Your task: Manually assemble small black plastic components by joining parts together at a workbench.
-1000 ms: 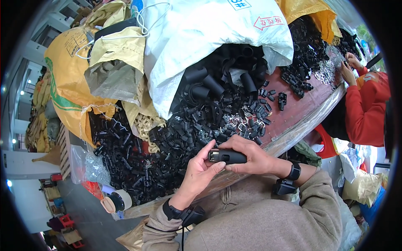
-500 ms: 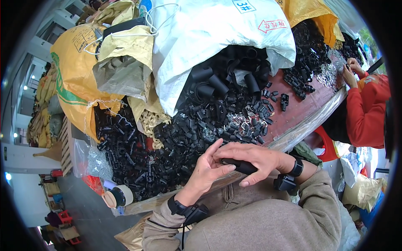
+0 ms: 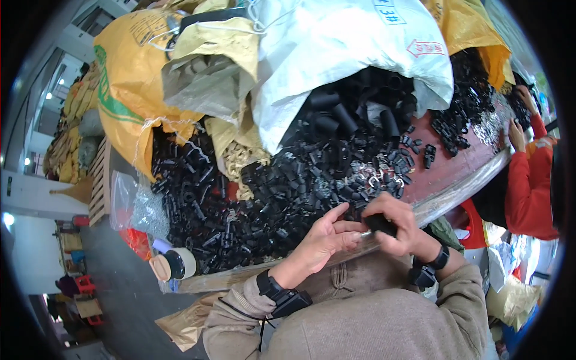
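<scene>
In front of my body, over the table's near edge, my right hand curls its fingers around a black plastic tube-like part. My left hand is just to the left of it, palm partly up, with one finger raised. Its thumb and another finger come together beside the black part, where a small shiny bit shows at their tips; its kind is too small to tell. Beyond both hands lies a wide pile of small black plastic parts, with pale metal clips among them.
A white woven sack spills larger black tubes onto the red tabletop. Yellow sacks stand at the left. A lidded jar sits at the near left corner. At right, a person in a red sleeve handles parts.
My hands have moved right and a little apart. My right hand has turned from lying over the black part to gripping it in curled fingers. The whole view has shifted.
</scene>
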Action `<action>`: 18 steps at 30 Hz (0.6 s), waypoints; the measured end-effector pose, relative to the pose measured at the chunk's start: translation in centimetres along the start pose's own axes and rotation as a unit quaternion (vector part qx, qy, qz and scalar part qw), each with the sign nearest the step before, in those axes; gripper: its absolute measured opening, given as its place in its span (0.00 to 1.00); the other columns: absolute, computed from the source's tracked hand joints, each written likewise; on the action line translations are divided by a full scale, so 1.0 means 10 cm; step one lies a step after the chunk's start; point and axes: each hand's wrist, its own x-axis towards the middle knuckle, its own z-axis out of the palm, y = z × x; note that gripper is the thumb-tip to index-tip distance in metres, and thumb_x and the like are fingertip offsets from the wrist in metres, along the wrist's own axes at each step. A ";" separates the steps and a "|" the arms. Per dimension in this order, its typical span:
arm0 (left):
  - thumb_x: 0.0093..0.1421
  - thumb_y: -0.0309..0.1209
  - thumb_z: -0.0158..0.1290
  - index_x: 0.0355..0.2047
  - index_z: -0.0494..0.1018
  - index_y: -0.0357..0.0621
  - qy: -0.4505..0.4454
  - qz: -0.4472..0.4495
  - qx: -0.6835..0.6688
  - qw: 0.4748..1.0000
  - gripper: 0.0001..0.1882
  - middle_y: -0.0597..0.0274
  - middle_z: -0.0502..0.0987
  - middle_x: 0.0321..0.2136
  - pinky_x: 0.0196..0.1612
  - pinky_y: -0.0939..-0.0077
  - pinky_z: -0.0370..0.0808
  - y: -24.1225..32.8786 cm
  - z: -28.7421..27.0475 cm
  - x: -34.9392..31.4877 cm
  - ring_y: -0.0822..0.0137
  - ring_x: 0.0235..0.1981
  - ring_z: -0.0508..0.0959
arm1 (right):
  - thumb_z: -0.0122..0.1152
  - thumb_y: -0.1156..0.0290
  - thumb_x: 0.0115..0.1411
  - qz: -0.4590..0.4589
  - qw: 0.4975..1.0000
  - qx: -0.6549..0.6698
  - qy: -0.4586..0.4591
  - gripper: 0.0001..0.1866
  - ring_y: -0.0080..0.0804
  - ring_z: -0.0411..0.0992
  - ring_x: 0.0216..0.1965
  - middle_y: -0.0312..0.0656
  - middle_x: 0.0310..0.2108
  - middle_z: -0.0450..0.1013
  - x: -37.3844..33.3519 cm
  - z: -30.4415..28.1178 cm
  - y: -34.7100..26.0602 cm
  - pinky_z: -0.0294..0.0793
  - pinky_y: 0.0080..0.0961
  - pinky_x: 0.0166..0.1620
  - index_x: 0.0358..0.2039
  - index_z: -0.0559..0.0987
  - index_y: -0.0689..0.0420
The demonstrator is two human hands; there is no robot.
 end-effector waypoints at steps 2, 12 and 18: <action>0.49 0.23 0.52 0.52 0.54 0.39 0.020 0.038 0.026 0.999 0.29 0.55 0.70 0.38 0.38 0.79 0.71 0.10 -0.06 -0.06 0.69 0.36 0.73 | 0.51 0.69 0.36 0.055 0.997 -0.048 0.014 0.17 0.37 0.65 0.25 0.45 0.25 0.67 -0.07 -0.11 -0.04 0.65 0.26 0.29 0.28 0.70 0.64; 0.48 0.25 0.49 0.38 0.68 0.39 0.412 0.264 0.757 0.433 0.14 0.55 0.72 0.33 0.33 0.72 0.70 1.01 -0.88 -0.67 0.59 0.31 0.73 | 0.55 0.68 0.36 0.385 0.847 -0.364 -0.029 0.17 0.39 0.66 0.28 0.45 0.25 0.66 -1.56 -1.03 -0.21 0.64 0.28 0.33 0.28 0.70 0.62; 0.43 0.23 0.51 0.33 0.69 0.39 0.393 0.128 0.847 0.334 0.14 0.54 0.70 0.31 0.33 0.67 0.69 1.08 -1.18 -0.75 0.54 0.32 0.70 | 0.57 0.73 0.38 0.279 0.891 -0.358 -0.013 0.13 0.42 0.66 0.29 0.45 0.26 0.67 -1.21 -0.83 -0.27 0.64 0.30 0.34 0.28 0.71 0.61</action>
